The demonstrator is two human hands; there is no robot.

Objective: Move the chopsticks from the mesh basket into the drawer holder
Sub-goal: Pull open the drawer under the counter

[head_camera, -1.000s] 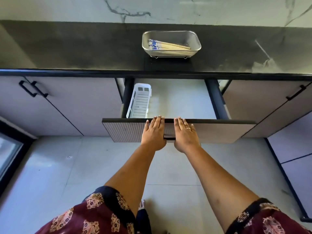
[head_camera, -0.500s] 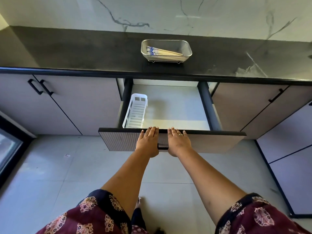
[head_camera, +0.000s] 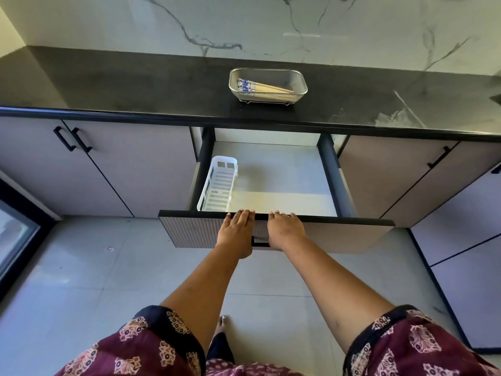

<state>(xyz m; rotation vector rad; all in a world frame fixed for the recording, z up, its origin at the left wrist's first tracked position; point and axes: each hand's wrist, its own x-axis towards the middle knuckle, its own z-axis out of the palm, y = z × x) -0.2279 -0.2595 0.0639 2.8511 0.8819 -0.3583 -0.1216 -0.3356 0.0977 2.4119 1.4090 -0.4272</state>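
Dark countertop (head_camera: 135,85): chopsticks (head_camera: 260,86) in mesh basket (head_camera: 298,85); both hands' fingers hooked over drawer (head_camera: 352,232) front; no legible writing.

Lighting: bright, even daylight. Glare: dark glossy stone countertop (head_camera: 135,88), at 2 o'clock. Shadow: soft, inside open pale drawer (head_camera: 273,169). Distortion: wide-angle bowing at edges.

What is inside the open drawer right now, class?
Only a white plastic holder lies in the drawer, at its left side, and it looks empty. The front strip of the drawer floor is hidden behind the drawer front.
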